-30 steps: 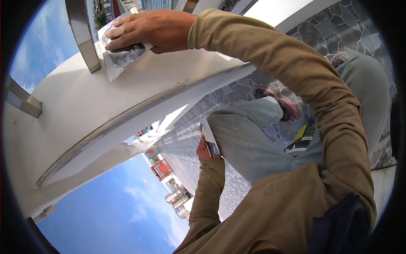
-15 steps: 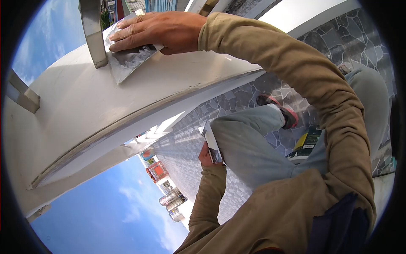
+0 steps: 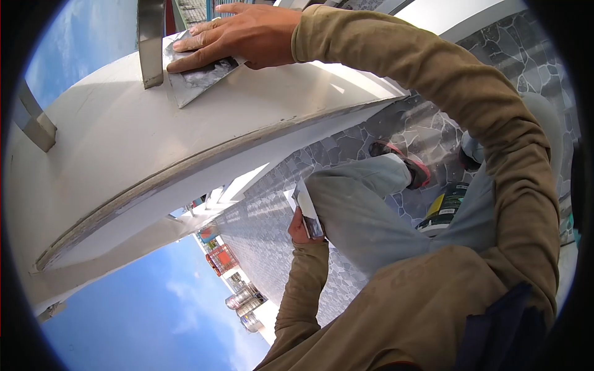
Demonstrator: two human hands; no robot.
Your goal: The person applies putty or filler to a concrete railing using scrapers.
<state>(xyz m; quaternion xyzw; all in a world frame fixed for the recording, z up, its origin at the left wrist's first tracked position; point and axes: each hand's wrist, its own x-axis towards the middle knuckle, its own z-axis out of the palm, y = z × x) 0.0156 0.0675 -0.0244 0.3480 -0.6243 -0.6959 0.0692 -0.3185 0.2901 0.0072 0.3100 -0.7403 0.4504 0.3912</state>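
The fingers (image 3: 197,59) of my right hand (image 3: 247,38) stretch out, slightly spread, over the flat blade of a scraper (image 3: 201,81), and I hold it that way; my thumb is hidden. Grey-white paste smears the blade. The scraper lies against a curved white ledge (image 3: 154,133), toward its far edge and well apart from the rough, grey near edge. Just beside the blade stands a metal post (image 3: 150,46); I cannot tell whether the two touch. A second post (image 3: 38,123) stands farther along the same far edge.

My left hand (image 3: 299,227) is closed on the lower end of a second scraper (image 3: 306,204), which is tilted, with a white face and a grey smear near my fingers. It is right by my trouser leg (image 3: 365,207), below the ledge's near edge; whether it touches the cloth, I cannot tell.

Brown sleeves (image 3: 427,68) cover both my arms down to the wrists. Between my legs a dark bucket (image 3: 442,210) with a yellow patch stands on the stone floor (image 3: 349,141), near my black and red shoe (image 3: 416,171). Well beyond my left hand are some shiny tanks (image 3: 247,302), with blue sky (image 3: 154,309) next to them.
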